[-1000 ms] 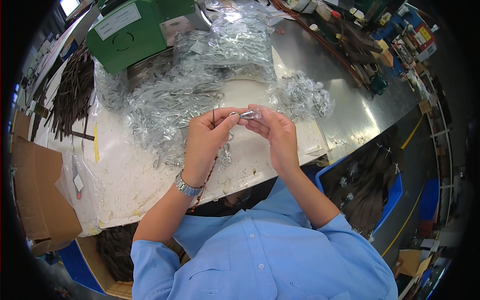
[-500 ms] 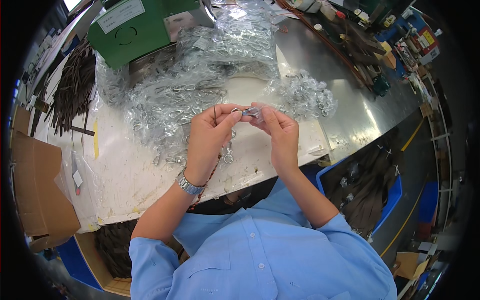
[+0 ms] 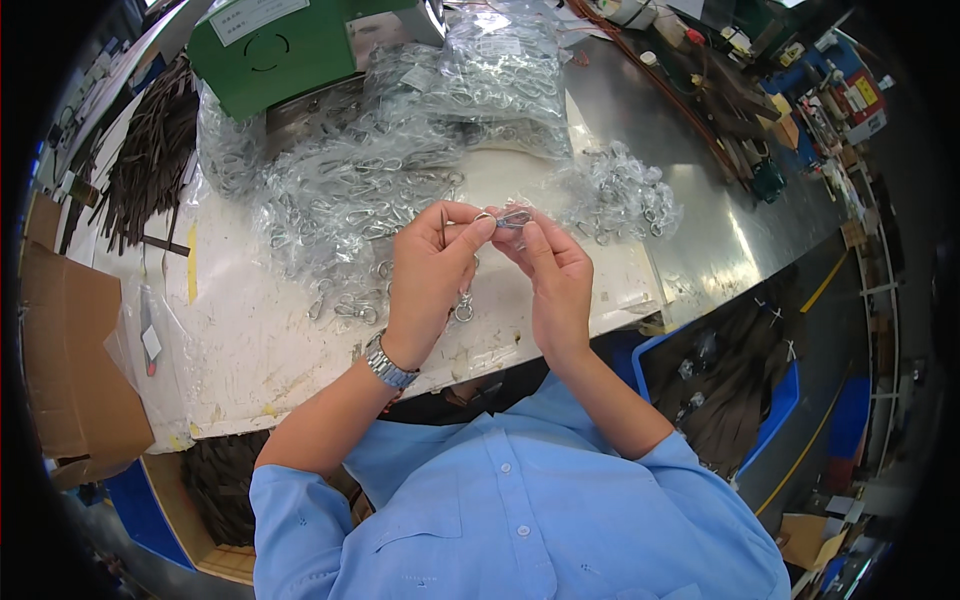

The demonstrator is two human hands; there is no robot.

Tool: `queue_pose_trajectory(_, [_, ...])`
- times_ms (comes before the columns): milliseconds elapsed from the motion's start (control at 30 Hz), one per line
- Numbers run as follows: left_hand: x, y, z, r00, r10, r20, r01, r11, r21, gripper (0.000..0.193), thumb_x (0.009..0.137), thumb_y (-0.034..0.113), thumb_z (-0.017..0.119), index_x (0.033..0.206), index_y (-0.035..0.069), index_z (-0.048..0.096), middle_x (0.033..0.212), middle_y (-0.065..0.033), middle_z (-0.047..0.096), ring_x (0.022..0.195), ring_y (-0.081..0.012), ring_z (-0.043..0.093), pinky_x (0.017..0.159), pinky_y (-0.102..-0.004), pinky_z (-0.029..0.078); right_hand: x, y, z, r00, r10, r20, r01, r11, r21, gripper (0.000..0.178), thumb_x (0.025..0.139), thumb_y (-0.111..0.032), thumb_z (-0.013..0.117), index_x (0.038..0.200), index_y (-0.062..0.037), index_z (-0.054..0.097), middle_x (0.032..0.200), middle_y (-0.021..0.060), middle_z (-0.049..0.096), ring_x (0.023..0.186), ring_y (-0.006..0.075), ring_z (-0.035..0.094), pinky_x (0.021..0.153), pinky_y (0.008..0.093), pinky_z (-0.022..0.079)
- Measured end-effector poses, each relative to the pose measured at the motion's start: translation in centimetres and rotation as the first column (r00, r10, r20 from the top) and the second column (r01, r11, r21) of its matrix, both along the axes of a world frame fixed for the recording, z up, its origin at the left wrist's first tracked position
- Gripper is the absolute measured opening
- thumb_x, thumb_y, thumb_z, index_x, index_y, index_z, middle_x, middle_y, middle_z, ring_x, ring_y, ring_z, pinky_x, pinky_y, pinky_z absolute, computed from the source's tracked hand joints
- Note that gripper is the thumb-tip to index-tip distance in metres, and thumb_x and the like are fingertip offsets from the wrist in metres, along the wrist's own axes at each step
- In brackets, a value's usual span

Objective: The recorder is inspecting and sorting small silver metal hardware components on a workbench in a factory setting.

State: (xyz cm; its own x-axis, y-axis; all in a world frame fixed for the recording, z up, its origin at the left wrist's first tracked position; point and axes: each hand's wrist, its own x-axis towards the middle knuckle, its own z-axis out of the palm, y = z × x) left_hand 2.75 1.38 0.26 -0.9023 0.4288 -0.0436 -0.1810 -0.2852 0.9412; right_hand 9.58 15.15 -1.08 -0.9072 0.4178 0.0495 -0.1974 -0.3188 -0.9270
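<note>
Over the white tabletop, my two hands meet on a small silver snap hook [image 3: 515, 219]. My left hand [image 3: 430, 265] pinches its ring end between thumb and forefinger. A thin dark strip shows at the left fingers, but its other end is hidden. My right hand [image 3: 558, 280] grips the hook's body with thumb and fingertips, and some clear plastic film seems to lie around those fingers. Just below the left hand lies a loose snap hook [image 3: 463, 309]. More snap hooks [image 3: 355, 311] lie on the table left of that wrist.
Clear bags of snap hooks [image 3: 340, 190] spread behind my hands, with a stacked bag [image 3: 505, 75] farther back. Another plastic heap [image 3: 632, 195] lies at right. A green machine [image 3: 275, 55], dark straps [image 3: 150, 165], a cardboard box [image 3: 75, 350] and a blue bin [image 3: 772, 425] surround the workspace.
Both hands have come slightly closer together, and the snap hook's loop shows more clearly at the right fingertips. The whole view has shifted a little.
</note>
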Motion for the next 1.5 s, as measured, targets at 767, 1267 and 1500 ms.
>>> queue_pose_trajectory(767, [-2.4, -1.6, 0.9, 0.872, -0.485, 0.071, 0.489, 0.869, -0.070, 0.019, 0.104, 0.019, 0.075, 0.111, 0.001, 0.075, 0.084, 0.0039, 0.067, 0.063, 0.0004, 0.046, 0.054, -0.0195, 0.033, 1.2, 6.5, 0.6, 0.616, 0.777, 0.131, -0.721, 0.623, -0.303, 0.030, 0.116, -0.031, 0.059, 0.114, -0.0031, 0.069, 0.090, 0.0042, 0.069, 0.067, 0.0070, 0.061, 0.062, 0.0230, 0.051])
queue_pose_trajectory(1267, [-1.3, -0.8, 0.0, 0.988, -0.138, -0.072, 0.129, 0.984, -0.119, 0.020, 0.108, 0.021, 0.068, 0.107, 0.002, 0.072, 0.070, 0.0042, 0.062, 0.062, -0.0018, 0.054, 0.055, -0.0226, 0.039, 1.9, 2.9, 1.6, 0.983, 0.092, 0.159, -0.183, 0.536, 0.824, 0.018, 0.112, -0.016, 0.061, 0.119, -0.0005, 0.067, 0.084, 0.0158, 0.060, 0.079, 0.0255, 0.063, 0.074, 0.0438, 0.051])
queue_pose_trajectory(1500, [-3.6, -2.0, -0.9, 0.886, -0.456, -0.083, 0.428, 0.873, -0.235, 0.041, 0.113, 0.017, 0.054, 0.149, 0.001, 0.065, 0.082, 0.0029, 0.065, 0.075, -0.0053, 0.047, 0.070, -0.0219, 0.044, 3.1, 6.7, 5.7, 0.777, 0.446, 0.444, -0.625, 0.634, 0.455, 0.031, 0.116, -0.027, 0.054, 0.106, -0.0024, 0.069, 0.075, -0.0045, 0.050, 0.063, 0.0046, 0.047, 0.059, 0.0234, 0.043])
